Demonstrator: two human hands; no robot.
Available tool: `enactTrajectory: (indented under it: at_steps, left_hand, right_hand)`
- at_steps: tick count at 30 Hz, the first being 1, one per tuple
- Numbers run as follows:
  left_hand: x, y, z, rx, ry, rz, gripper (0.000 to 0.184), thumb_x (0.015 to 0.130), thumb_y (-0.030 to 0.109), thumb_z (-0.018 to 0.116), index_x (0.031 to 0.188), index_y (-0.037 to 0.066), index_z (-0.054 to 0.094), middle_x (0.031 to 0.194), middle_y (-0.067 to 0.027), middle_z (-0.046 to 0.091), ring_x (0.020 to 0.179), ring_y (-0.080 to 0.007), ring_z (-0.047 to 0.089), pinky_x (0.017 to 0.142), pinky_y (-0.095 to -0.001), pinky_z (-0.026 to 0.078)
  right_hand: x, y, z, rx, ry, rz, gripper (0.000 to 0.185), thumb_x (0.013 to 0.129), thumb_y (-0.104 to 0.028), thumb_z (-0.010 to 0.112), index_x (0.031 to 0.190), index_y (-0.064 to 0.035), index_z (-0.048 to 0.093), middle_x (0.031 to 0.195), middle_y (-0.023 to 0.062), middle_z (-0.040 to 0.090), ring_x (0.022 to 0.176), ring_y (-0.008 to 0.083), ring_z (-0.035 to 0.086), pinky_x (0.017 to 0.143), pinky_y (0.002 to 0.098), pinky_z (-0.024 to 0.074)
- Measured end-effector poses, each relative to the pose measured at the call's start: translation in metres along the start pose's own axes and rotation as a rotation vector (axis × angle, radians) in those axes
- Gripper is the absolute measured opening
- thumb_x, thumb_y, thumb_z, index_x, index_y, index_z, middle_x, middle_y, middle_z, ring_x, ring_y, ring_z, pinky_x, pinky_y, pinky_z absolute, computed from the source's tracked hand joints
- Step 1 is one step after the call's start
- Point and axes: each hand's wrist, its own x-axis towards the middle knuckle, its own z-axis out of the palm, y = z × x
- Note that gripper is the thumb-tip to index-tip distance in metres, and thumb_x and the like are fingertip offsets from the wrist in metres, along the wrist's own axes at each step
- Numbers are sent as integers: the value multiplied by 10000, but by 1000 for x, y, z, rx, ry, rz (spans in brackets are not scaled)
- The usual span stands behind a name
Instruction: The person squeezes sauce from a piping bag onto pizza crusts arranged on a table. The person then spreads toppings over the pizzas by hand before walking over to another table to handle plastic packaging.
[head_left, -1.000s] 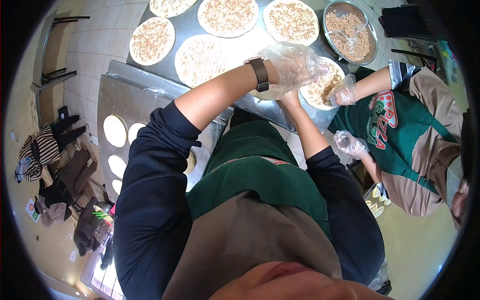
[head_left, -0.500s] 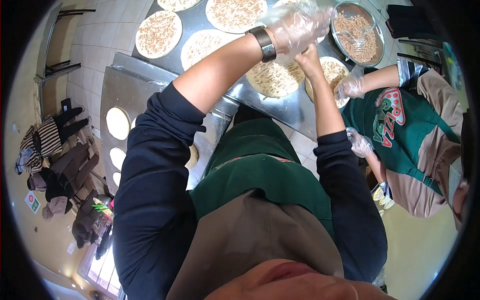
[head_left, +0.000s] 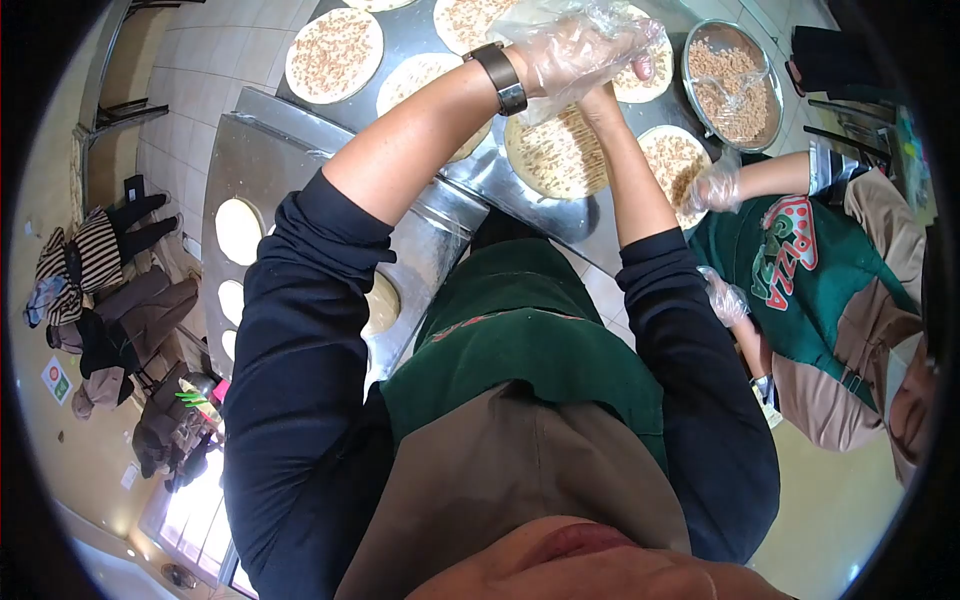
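Note:
My left hand [head_left: 575,58], with a dark watch [head_left: 502,78] at its wrist, is inside a loose clear plastic glove [head_left: 545,85]. Its fingers reach to the right, blurred by the crinkled plastic. My right hand [head_left: 598,103] looks bare and meets the glove from below, bent in against it; most of its fingers are hidden behind the left hand and the film. Beneath both hands lies a round flat dough [head_left: 557,160] with brown crumbly topping. Another topped dough [head_left: 640,88] sits just beyond my fingers.
More topped rounds [head_left: 335,55] lie on the metal table [head_left: 480,160]. A metal bowl [head_left: 692,95] holds brown crumbs. At right a co-worker in a green apron [head_left: 775,255] has a gloved hand [head_left: 715,185] at a topped round [head_left: 675,160]. Plain dough rounds [head_left: 239,232] rest on the left table.
My hands remain together at the glove; the right hand is now tucked further behind the left. The view has shifted slightly, so the doughs and bowl appear further right.

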Motion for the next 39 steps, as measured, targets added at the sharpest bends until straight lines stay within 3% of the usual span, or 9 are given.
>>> enactTrajectory:
  at_steps: [9, 13, 17, 26, 29, 31, 35, 38, 39]
  left_hand:
    - [-6, -30, -1, -1, 39, -120, 361, 863, 413, 378, 957, 146, 601, 923, -122, 589, 791, -250, 540, 749, -313, 408]
    - [-13, -21, -9, -4, 136, -191, 414, 841, 469, 402, 826, 146, 660, 824, -87, 606, 756, -175, 516, 729, -282, 391]
    - [-13, -24, -11, -43, 66, -200, 423, 850, 470, 379, 873, 141, 643, 874, -106, 601, 786, -201, 525, 756, -299, 390]
    - [-23, -36, -14, -153, -53, -220, 452, 870, 473, 331, 969, 132, 611, 974, -146, 589, 847, -254, 543, 810, -333, 390]
    - [-58, -31, -27, -67, 168, -40, 362, 862, 392, 398, 1022, 123, 579, 989, -106, 590, 866, -237, 548, 840, -336, 388]
    - [-87, -19, -40, 301, 460, 536, 331, 884, 159, 383, 1207, 96, 425, 918, -79, 585, 832, -240, 575, 792, -309, 433]
    - [-139, 15, -52, 586, 388, 325, 342, 889, 219, 402, 1174, 34, 444, 796, -76, 570, 813, -245, 576, 792, -321, 434]
    - [-152, 38, -48, -473, 287, 62, 375, 856, 358, 424, 810, 13, 565, 648, -59, 522, 644, -169, 527, 601, -261, 415]
    - [-158, 45, -47, -475, 291, 74, 375, 856, 358, 424, 810, 13, 565, 648, -59, 522, 644, -169, 527, 601, -261, 415]
  right_hand:
    - [-5, 28, 56, 413, 101, 259, 273, 733, -33, 559, 992, 46, 523, 922, 89, 580, 837, 165, 548, 708, 278, 446]
    - [1, 36, 62, 278, 85, 210, 329, 745, -90, 577, 1033, 46, 496, 975, 100, 560, 885, 162, 528, 741, 271, 436]
    - [18, 52, 50, 26, 86, -20, 331, 767, -146, 563, 1035, 35, 490, 988, 115, 546, 901, 175, 516, 759, 279, 431]
    - [16, 3, 4, -148, -96, 6, 368, 749, -113, 580, 1073, 16, 461, 1046, 125, 523, 941, 203, 501, 781, 307, 432]
    - [-10, -17, 2, -330, -84, 79, 419, 703, -49, 596, 1086, 3, 435, 1028, 112, 504, 939, 228, 505, 783, 302, 430]
    - [-48, -61, 0, -596, 114, -349, 381, 692, -22, 577, 1056, -7, 469, 973, 135, 486, 911, 245, 510, 732, 297, 441]
    - [-143, -22, -18, -510, -180, 91, 309, 699, -35, 538, 1001, -95, 549, 762, 96, 510, 690, 242, 538, 633, 328, 447]
    - [-184, -33, -14, -726, -455, -161, 391, 689, -24, 504, 1056, -155, 539, 705, 86, 520, 584, 260, 536, 602, 355, 451]
    - [-194, -25, -13, -883, -555, -123, 456, 681, -27, 503, 1109, -185, 510, 724, 94, 530, 579, 264, 541, 587, 367, 450]
